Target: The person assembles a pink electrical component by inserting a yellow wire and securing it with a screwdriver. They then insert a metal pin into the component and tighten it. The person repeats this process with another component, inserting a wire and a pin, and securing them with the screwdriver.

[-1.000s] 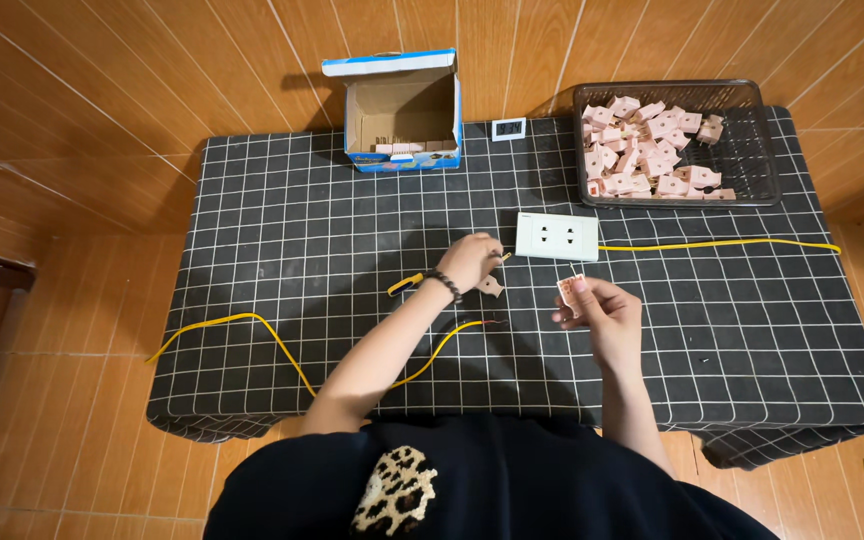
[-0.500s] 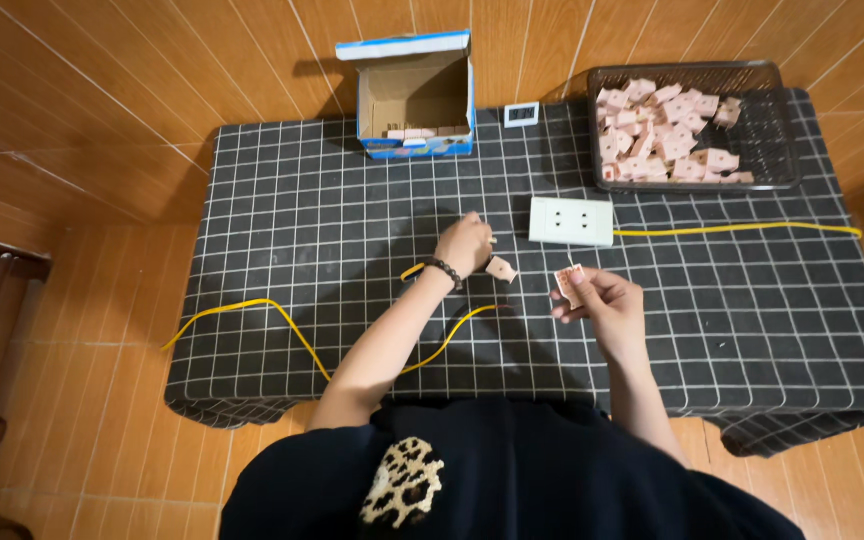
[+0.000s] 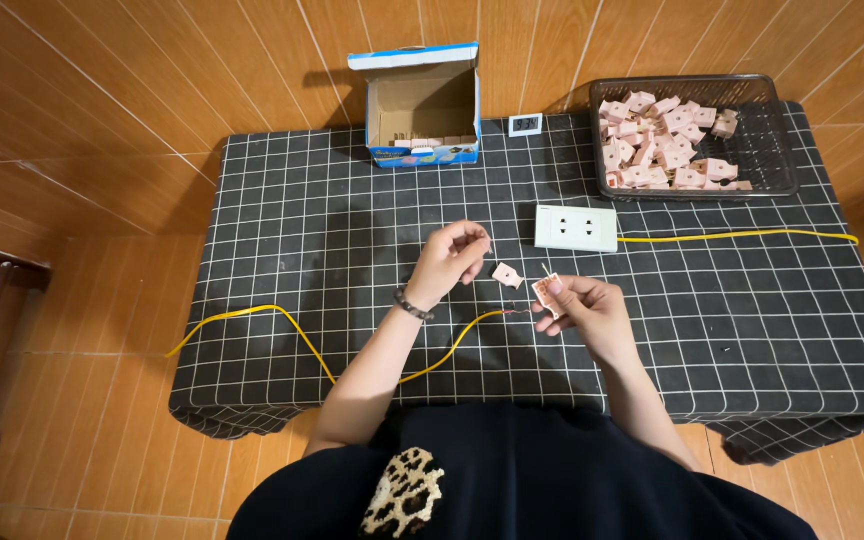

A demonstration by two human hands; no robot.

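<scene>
Your right hand [image 3: 584,308] pinches a small pink plastic plug piece [image 3: 546,293] at the fingertips, just below the white rectangular socket block [image 3: 576,227]. Your left hand [image 3: 449,260] hovers left of the block, fingers curled; whether it holds anything, cannot tell. A second pink piece [image 3: 506,274] lies loose on the black grid-patterned tablecloth [image 3: 292,240] between both hands, with the thin yellow wire [image 3: 282,320] trailing down-left.

Left hand [image 3: 449,262] raised, fingertips pinched together, wrist bent, right hand [image 3: 584,308] curled, grip closed, forearms angled inward
</scene>
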